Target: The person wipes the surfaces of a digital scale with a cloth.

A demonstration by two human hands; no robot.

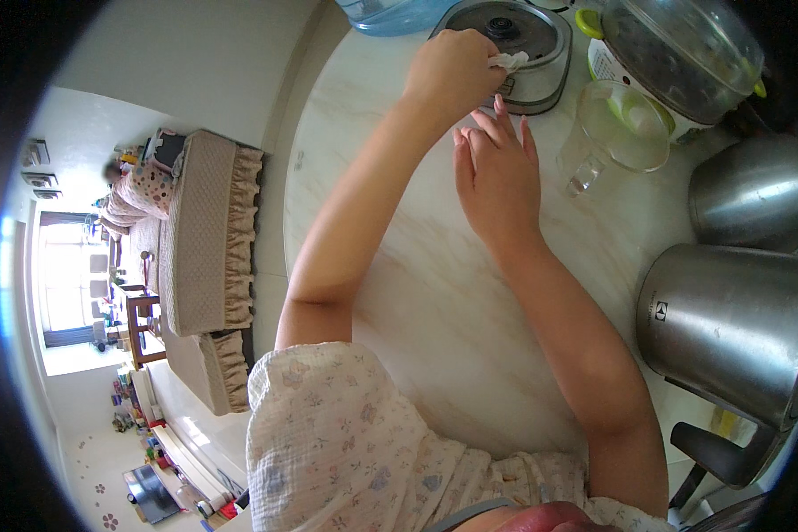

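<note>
My left hand (453,73) is closed on a crumpled white tissue (509,61) at the front rim of a round-cornered electric kettle base (552,66) with a dark top and a round black connector (501,26). Just below it, my right hand (502,173) is empty, its fingers spread and slightly bent. Its fingertips are close to the base's front edge; whether they touch it I cannot tell. A clear handled cup (622,156) stands to the right of my right hand.
Stainless steel vessels (725,319) (755,193) are at the right, the nearer one with a black handle. An appliance with a transparent container (678,53) and green handles stands upper right. A blue plastic bottle (396,16) is by the marble-patterned table's (346,120) far edge. A bed (203,233) lies beyond, left.
</note>
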